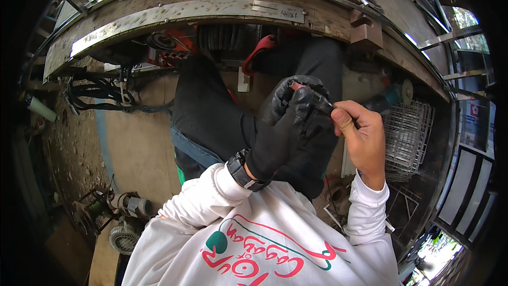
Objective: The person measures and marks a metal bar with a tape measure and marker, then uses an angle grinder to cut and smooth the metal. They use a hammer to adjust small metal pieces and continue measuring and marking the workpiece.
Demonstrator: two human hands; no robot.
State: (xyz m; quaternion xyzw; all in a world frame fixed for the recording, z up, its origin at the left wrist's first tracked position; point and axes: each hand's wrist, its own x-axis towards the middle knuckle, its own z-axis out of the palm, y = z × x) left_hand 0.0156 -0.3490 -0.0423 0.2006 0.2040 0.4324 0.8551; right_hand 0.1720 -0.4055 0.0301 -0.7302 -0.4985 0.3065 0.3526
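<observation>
- Hands meet above the lap: left hand (286, 108) in a black glove, fingers curled around a small, dark, slim piece with a shiny end (323, 101); right hand (365, 132) bare, thumb and forefinger pinched together at that end.
- The small piece lies between both hands, mostly hidden by the glove; its exact kind cannot be told.
- A chunky black wristwatch (242, 170) circles the left wrist.
- Beyond the knees runs a brown wooden bench (328, 25) with a pale metal strip (211, 9) along its edge.
- Right of the bare hand sits a silver wire-grid rack (410, 135), near a teal power tool with a round disc (390, 96).
</observation>
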